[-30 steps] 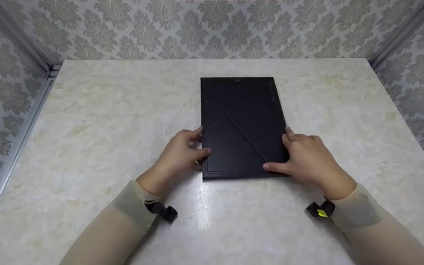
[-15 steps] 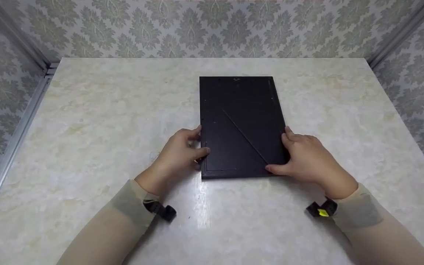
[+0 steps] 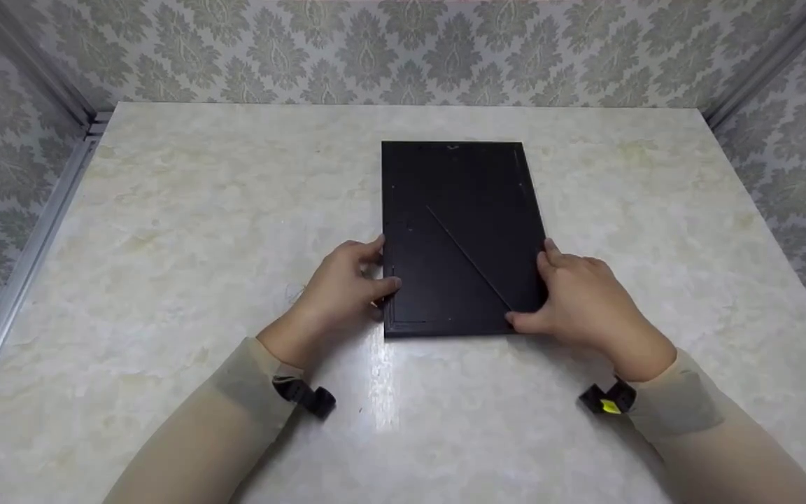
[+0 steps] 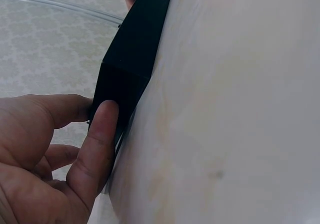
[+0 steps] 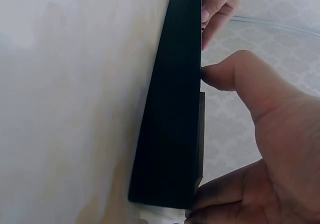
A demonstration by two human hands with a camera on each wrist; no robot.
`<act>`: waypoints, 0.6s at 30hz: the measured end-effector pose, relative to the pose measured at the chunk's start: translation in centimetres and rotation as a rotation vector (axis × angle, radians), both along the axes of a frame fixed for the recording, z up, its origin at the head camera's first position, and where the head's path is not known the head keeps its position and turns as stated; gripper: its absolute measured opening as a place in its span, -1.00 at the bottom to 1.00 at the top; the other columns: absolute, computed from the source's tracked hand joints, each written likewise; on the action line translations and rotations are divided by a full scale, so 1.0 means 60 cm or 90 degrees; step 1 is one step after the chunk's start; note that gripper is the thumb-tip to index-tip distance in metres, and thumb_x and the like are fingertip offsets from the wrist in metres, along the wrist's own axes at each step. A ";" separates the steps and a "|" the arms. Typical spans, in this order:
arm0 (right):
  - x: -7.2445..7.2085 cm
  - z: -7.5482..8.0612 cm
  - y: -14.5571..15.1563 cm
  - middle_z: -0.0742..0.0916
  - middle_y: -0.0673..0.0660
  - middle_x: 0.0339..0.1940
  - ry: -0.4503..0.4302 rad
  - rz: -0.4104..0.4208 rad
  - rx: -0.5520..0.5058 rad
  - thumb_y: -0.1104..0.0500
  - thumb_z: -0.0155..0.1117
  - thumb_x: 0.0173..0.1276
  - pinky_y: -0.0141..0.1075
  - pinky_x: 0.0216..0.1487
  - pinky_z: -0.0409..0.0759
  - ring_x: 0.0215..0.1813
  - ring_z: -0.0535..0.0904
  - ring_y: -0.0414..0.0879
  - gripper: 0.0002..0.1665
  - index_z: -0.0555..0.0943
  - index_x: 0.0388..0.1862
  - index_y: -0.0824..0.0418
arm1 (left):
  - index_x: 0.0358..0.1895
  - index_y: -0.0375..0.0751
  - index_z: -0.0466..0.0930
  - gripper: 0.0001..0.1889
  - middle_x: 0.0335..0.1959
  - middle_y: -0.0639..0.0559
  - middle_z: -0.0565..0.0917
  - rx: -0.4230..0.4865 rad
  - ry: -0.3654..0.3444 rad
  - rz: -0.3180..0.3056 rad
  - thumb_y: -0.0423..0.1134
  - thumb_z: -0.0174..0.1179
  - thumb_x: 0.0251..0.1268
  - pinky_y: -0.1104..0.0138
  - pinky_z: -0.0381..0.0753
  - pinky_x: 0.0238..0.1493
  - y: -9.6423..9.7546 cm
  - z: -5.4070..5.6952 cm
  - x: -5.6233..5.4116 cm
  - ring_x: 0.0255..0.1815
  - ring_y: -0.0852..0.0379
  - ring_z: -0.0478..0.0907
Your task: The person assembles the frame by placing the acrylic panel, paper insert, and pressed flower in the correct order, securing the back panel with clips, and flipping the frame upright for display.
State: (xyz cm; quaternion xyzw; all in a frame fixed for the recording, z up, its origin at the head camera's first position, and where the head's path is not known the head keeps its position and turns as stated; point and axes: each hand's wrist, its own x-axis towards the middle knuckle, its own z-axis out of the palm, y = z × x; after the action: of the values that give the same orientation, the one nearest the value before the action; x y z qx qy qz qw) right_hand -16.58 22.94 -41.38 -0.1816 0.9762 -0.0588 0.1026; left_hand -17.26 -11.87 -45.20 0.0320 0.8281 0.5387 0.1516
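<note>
A black picture frame (image 3: 445,259) lies on the pale marbled table, its back upward. A thin slanted line (image 3: 469,257) crosses the back, and a small metal hanger (image 3: 453,148) sits at its far edge. My left hand (image 3: 340,280) holds the frame's near left side, thumb over the edge, fingers against the side. My right hand (image 3: 585,301) grips the near right corner, its thumb on the back where the slanted line ends and its fingers along the right side. The right wrist view shows a narrow raised strip (image 5: 200,139) along the back. The front is hidden.
The marbled table (image 3: 200,210) reaches back to a patterned wall (image 3: 368,56). A grey metal rail (image 3: 25,280) runs along the left side. A faint thin outline (image 3: 294,294) shows on the table beside the left wrist. Black wrist cameras are strapped on both wrists.
The right thumb tip has shifted slightly right on the back, baring a little more of the slanted line. Both hands keep their hold, and the frame lies as before.
</note>
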 end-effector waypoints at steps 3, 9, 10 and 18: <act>-0.002 0.001 -0.004 0.38 0.57 0.76 -0.015 -0.010 0.009 -0.48 0.54 0.30 0.42 0.64 0.47 0.64 0.53 0.46 0.40 0.37 0.70 0.54 | 0.77 -0.18 0.27 -0.15 0.36 -0.27 0.58 -0.010 0.005 -0.005 -0.32 0.47 0.52 0.32 0.86 -0.33 0.000 0.002 -0.001 -0.31 0.14 0.67; -0.006 0.005 -0.007 0.35 0.58 0.77 -0.037 -0.020 0.020 -0.50 0.55 0.28 0.53 0.64 0.40 0.66 0.51 0.47 0.45 0.33 0.72 0.54 | 0.76 -0.15 0.31 -0.16 0.34 -0.23 0.63 -0.041 0.017 0.000 -0.27 0.49 0.51 0.29 0.83 -0.02 0.000 0.004 -0.002 -0.01 0.03 0.63; -0.007 0.005 -0.007 0.35 0.58 0.77 -0.040 -0.022 0.020 -0.50 0.55 0.28 0.55 0.64 0.38 0.66 0.51 0.47 0.45 0.33 0.72 0.55 | 0.76 -0.15 0.31 -0.16 0.34 -0.23 0.62 -0.040 0.018 -0.002 -0.27 0.49 0.51 0.24 0.84 0.02 0.000 0.004 -0.002 0.02 -0.01 0.63; -0.006 0.007 -0.010 0.31 0.54 0.81 -0.064 -0.040 0.018 -0.46 0.56 0.27 0.64 0.71 0.19 0.74 0.42 0.44 0.45 0.29 0.75 0.53 | 0.77 -0.16 0.29 -0.15 0.35 -0.25 0.61 -0.035 0.011 0.000 -0.28 0.48 0.50 0.29 0.81 -0.03 0.000 0.001 -0.002 0.06 -0.01 0.57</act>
State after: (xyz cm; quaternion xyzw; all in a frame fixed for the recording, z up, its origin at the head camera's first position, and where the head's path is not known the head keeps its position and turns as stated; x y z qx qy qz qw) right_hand -16.92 22.37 -40.98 -0.1464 0.9757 -0.0575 0.1525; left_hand -17.36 -11.90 -45.13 0.0325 0.8441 0.5152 0.1451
